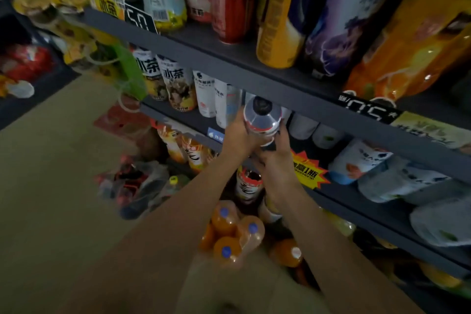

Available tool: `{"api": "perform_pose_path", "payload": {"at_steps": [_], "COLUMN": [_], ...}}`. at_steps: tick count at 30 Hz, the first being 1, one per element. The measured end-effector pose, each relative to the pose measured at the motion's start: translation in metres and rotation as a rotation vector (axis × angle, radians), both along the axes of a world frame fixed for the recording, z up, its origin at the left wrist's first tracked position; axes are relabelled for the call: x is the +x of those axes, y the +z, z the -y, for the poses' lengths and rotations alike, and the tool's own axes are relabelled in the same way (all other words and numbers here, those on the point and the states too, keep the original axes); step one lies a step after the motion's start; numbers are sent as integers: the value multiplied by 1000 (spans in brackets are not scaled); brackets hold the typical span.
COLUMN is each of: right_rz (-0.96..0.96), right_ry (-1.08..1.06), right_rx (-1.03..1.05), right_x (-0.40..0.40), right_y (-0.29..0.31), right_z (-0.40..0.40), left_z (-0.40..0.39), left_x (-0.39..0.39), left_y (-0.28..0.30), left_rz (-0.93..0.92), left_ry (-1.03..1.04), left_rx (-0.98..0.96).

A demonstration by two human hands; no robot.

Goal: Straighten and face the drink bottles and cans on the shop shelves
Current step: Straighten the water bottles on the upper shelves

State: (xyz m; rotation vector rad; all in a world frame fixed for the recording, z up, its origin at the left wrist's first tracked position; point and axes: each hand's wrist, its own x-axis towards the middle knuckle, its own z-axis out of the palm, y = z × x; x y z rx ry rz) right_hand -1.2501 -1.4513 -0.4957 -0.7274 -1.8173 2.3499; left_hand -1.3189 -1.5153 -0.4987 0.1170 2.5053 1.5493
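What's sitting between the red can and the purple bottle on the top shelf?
A tall yellow can stands between the red can and the purple bottle, seen in the head view.

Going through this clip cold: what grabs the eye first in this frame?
First, the two bare hands meeting at centre: the left hand and right hand both grip a clear bottle with a dark cap, held at the edge of the middle shelf. Next, the big orange bottle on the top shelf at right, and the orange blue-capped bottles low down between the forearms.
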Motion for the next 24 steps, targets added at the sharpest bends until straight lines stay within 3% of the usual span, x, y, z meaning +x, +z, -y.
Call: {"api": "perform_pose_path", "payload": {"at_steps": [7,14,19,24], "right_rz": [205,285,295,390], "right_ry": [49,35,68,178], "right_rx": [75,-14,-94,-15], "right_x": [-49,-73,-31,44], "right_y": [-11,9,22,92], "right_z": [-20,-11,-6,-8], "left_z": [-8,-15,0,15], "left_x": [-41,-60,-11,57], "left_y": [-8,-2,10,72], "left_rz": [60,109,108,240], "left_ry": [-40,-62,-138,-467], "left_rx": [-195,-398,-519,-540]}}
